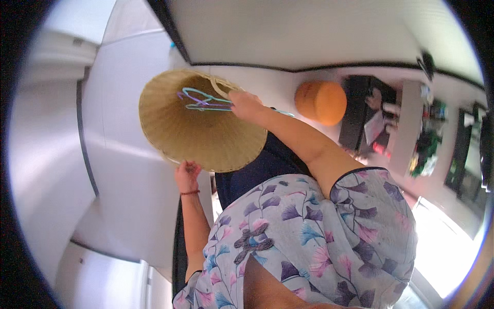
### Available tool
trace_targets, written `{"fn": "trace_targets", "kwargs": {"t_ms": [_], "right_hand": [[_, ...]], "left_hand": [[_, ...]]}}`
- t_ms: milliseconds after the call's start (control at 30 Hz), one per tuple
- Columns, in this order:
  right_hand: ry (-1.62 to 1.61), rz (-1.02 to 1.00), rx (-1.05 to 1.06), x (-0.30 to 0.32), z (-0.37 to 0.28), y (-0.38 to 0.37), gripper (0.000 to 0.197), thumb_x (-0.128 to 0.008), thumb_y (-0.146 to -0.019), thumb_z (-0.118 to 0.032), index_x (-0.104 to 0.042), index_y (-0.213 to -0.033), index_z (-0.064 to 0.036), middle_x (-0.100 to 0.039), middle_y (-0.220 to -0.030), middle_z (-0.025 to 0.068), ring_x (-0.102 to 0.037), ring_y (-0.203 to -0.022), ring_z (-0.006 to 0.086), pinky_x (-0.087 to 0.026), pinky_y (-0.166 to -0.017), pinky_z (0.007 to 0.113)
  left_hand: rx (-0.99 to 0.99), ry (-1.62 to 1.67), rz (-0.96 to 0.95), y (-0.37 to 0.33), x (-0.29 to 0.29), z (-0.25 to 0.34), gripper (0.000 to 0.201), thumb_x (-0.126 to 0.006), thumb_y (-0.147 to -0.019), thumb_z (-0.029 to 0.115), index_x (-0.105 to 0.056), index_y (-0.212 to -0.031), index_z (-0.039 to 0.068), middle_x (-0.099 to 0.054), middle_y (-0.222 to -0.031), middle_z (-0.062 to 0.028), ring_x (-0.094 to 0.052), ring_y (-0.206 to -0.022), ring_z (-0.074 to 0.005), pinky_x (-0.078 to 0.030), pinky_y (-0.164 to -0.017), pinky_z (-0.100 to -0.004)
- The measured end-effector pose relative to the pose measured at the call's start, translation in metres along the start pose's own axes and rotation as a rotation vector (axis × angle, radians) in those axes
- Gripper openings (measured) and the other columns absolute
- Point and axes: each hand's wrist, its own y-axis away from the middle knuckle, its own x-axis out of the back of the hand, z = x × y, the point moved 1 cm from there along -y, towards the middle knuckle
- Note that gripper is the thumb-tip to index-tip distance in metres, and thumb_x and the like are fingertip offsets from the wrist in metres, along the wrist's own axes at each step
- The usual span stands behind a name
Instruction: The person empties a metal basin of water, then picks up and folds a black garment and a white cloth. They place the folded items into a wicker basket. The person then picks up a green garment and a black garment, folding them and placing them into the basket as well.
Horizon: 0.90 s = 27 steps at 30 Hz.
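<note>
A large woven tan basket [200,139] is tilted with its wide mouth facing up toward me. My left hand [188,175], with a dark red bracelet at the wrist, is closed on the basket's near rim. At the far right of the rim, my right hand [246,105] is closed around several thin plastic hangers [206,98], teal and purple. Their hooked ends reach over the basket's opening, and a bit of teal shows past the hand. A looped handle [217,88] of the basket meets the right hand's fingers; whether they grip it too, I cannot tell.
An orange round stool or pouf [320,102] stands by the wall to the right. Beyond it are a dark cabinet [360,110] and shelves with various items, blurred. Pale floor [134,123] spreads left of the basket. A bright opening [442,247] is at the lower right.
</note>
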Motion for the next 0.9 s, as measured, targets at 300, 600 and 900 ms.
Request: {"fn": "trace_targets", "kwargs": {"t_ms": [300,600,900], "right_hand": [[-0.041,0.068,-0.296,0.009,0.055,0.072,0.024,-0.049,-0.079,-0.005,-0.051,-0.103,-0.0025,-0.061,-0.095,0.0212,-0.06,-0.092,0.0377,-0.049,-0.077,0.046],[-0.161,0.1,-0.554,0.003,0.112,0.156,0.022,-0.05,-0.078,-0.01,-0.054,-0.099,-0.0059,-0.063,-0.095,0.0162,-0.06,-0.091,0.0343,-0.049,-0.075,0.044],[-0.351,0.361,-0.772,-0.011,0.135,0.247,0.027,-0.055,-0.072,-0.009,-0.059,-0.099,-0.008,-0.064,-0.088,0.0154,-0.062,-0.085,0.0321,-0.051,-0.071,0.042]], "left_hand": [[-0.018,-0.532,-0.394,-0.003,-0.032,0.012,0.022,-0.054,-0.085,0.019,-0.05,-0.086,-0.003,-0.06,-0.081,-0.0161,-0.062,-0.063,-0.0281,-0.055,-0.054,-0.0356],[0.161,-1.0,-0.459,0.009,-0.137,0.074,0.024,-0.055,-0.085,0.021,-0.052,-0.09,-0.002,-0.061,-0.079,-0.0147,-0.062,-0.057,-0.0229,-0.053,-0.049,-0.0291],[0.088,-1.332,-0.754,0.054,-0.251,0.092,0.027,-0.055,-0.086,0.022,-0.051,-0.091,-0.004,-0.062,-0.08,-0.0166,-0.062,-0.059,-0.0247,-0.051,-0.05,-0.0307]]}}
